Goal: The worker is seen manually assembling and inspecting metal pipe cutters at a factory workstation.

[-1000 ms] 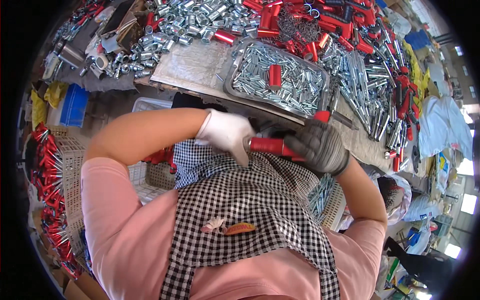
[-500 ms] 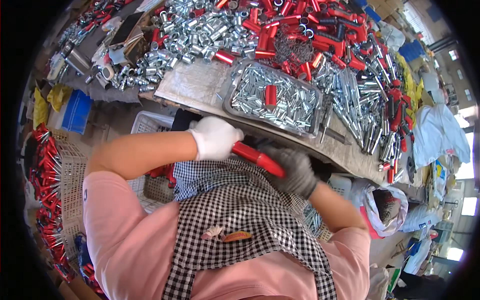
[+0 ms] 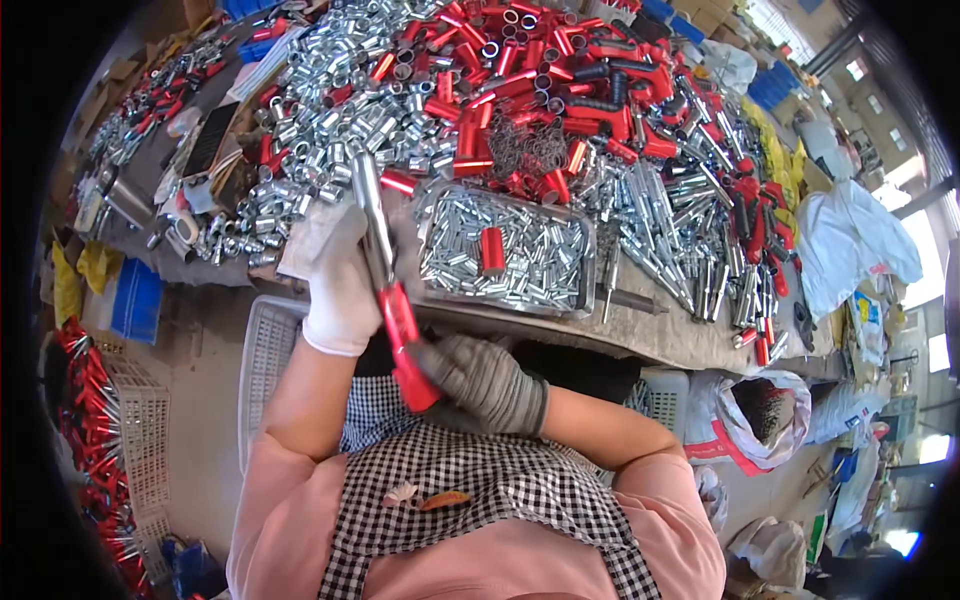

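Observation:
A tool with a red handle [image 3: 401, 335] and a long silver metal tube [image 3: 371, 205] slants up from in front of my apron towards the table's edge. My right hand [image 3: 487, 385], in a grey glove, is closed round the lower end of the red handle. On the tube's left side is my left hand [image 3: 345, 285] in a white glove, its fingers stretched upward along the metal. Its thumb is hidden or blurred. Beyond the hands, a clear tray [image 3: 590, 255] holds many small silver pins, with a short red cylinder [image 3: 492, 251] lying on top.
Silver collars [image 3: 340, 90] and red tubes [image 3: 470, 130] are heaped across the table [image 3: 640, 330]. Red-handled tools with metal shafts [image 3: 745, 220] lie at the right. A white crate [image 3: 262, 350] stands below on the left, and an open sack [image 3: 750, 425] below right.
Both hands have moved left, and the left has gone upward. The red tool has swung from slanting sideways to nearly upright, and its silver tube now shows.

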`<state>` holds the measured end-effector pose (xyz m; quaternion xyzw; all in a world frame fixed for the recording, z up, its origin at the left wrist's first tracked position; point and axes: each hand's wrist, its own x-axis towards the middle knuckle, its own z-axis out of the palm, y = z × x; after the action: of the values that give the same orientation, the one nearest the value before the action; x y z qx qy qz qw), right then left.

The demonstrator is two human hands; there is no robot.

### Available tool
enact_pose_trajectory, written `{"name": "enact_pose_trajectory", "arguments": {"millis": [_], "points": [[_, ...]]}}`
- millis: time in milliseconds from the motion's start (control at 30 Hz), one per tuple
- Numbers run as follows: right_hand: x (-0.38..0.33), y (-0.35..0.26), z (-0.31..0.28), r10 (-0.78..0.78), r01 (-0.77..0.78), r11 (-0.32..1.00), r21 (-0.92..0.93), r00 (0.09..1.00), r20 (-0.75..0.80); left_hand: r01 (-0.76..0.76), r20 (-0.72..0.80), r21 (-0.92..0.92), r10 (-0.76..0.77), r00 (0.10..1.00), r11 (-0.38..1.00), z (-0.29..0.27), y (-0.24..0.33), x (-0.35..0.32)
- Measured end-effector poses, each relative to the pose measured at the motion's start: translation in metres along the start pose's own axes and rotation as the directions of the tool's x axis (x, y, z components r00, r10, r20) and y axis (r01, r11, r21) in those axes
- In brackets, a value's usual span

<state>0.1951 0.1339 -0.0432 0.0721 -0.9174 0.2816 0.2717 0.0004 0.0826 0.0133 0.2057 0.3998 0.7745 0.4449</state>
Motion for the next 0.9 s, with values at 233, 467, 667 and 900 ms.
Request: {"name": "enact_pose_trajectory", "arguments": {"millis": [233,467,667,900], "points": [[0.016,0.135,-0.154,0.581,-0.714,0.56,-0.42,0.7,-0.415,0.366,0.4,0.386,-0.511,0.761,0.847,-0.039,-0.007,-0.009],[-0.011,0.279,-0.181,0.805,-0.679,0.377,-0.63,0.576,-0.139,0.434,0.418,0.559,-0.692,0.588,0.707,-0.044,-0.032,-0.009],[-0.018,0.256,-0.207,0.525,-0.733,0.673,-0.098,0.567,-0.634,0.289,0.409,0.543,-0.549,0.729,0.788,-0.051,-0.022,-0.018],[0.097,0.057,-0.122,0.025,-0.014,0.992,-0.124,0.995,0.095,0.079,0.41,0.587,-0.38,0.829,0.806,-0.05,-0.012,-0.034]]}}
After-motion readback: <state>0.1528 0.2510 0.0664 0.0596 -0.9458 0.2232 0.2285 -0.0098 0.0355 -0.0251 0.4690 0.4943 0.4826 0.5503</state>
